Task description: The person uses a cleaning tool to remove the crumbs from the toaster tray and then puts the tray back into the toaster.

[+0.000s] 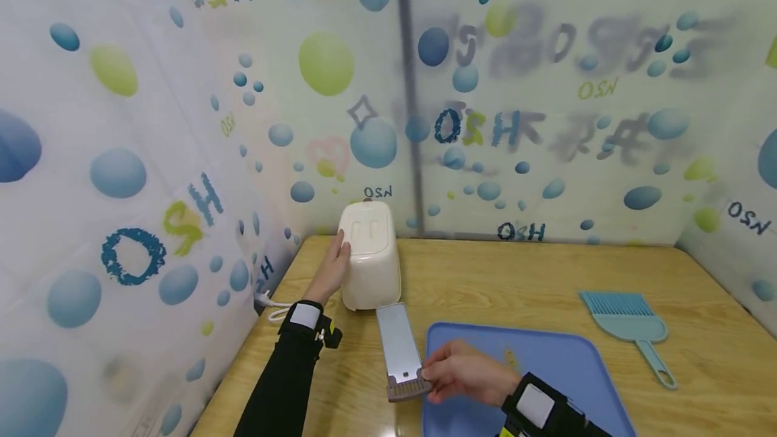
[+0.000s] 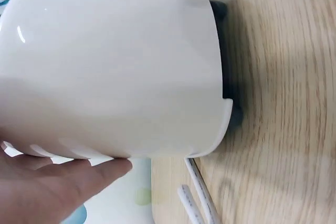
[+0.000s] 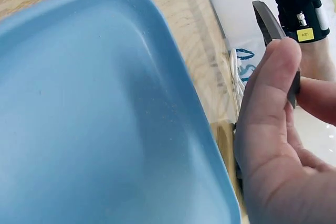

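A cream-white toaster (image 1: 369,268) stands upright at the back left of the wooden table. My left hand (image 1: 330,268) rests against its left side, fingers laid along the wall; the left wrist view shows those fingers (image 2: 100,179) nearly straight at the toaster's glossy side. In front of the toaster is a flat metal crumb tray (image 1: 397,339) with a brown slotted end. My right hand (image 1: 464,373) pinches that brown end between thumb and fingers. Seen from the right wrist, the brown end (image 3: 270,22) is edge-on between thumb and fingertips.
A blue serving tray (image 1: 546,369) lies at the front, partly under my right hand, with fine crumbs (image 3: 168,108) on it. To the right lies a blue-green brush (image 1: 631,326) with a looped handle. A white cord (image 1: 279,312) runs beside the toaster. Patterned curtains enclose the table.
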`<action>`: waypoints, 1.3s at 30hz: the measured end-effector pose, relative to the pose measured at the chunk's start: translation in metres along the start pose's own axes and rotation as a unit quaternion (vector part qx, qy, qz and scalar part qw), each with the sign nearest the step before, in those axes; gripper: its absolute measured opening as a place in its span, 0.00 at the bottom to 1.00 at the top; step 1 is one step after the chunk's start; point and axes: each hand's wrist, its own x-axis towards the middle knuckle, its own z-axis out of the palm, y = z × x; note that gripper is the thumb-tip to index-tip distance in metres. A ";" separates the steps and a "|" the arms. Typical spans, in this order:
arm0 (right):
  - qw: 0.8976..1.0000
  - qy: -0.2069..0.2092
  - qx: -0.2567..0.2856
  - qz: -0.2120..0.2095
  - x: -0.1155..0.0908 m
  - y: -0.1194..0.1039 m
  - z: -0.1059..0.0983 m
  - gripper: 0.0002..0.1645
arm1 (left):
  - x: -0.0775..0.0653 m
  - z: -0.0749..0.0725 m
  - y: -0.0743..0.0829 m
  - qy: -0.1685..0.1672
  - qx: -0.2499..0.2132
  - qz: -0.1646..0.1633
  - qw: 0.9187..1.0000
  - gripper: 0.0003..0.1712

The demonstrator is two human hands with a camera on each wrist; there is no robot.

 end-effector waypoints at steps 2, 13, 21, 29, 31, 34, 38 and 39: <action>1.000 -0.003 0.003 0.004 0.005 0.001 0.003 0.10 | 0.000 0.000 0.001 0.003 -0.003 -0.001 1.000 0.35; 0.999 0.000 -0.004 0.039 0.025 0.010 0.014 0.07 | -0.005 0.004 -0.001 0.009 -0.007 -0.001 1.000 0.36; 0.998 0.012 -0.013 0.056 0.038 0.008 0.023 0.08 | -0.007 0.005 0.001 0.009 -0.013 0.005 1.000 0.36; 0.998 0.027 -0.022 0.052 0.055 0.007 0.024 0.06 | -0.007 0.003 -0.003 0.011 -0.006 0.011 1.000 0.36; 0.998 0.034 -0.023 0.050 0.059 0.007 0.024 0.05 | -0.007 0.003 -0.005 0.010 -0.006 0.012 1.000 0.36; 0.997 0.047 -0.028 0.053 0.063 0.007 0.025 0.06 | -0.008 0.003 -0.006 0.004 -0.005 0.014 1.000 0.37; 0.995 0.072 -0.045 0.059 0.069 0.005 0.028 0.07 | -0.007 0.002 -0.007 0.001 -0.004 0.019 1.000 0.37; 0.994 0.080 -0.051 0.060 0.070 0.004 0.029 0.06 | -0.007 0.001 -0.006 0.001 -0.005 0.021 1.000 0.37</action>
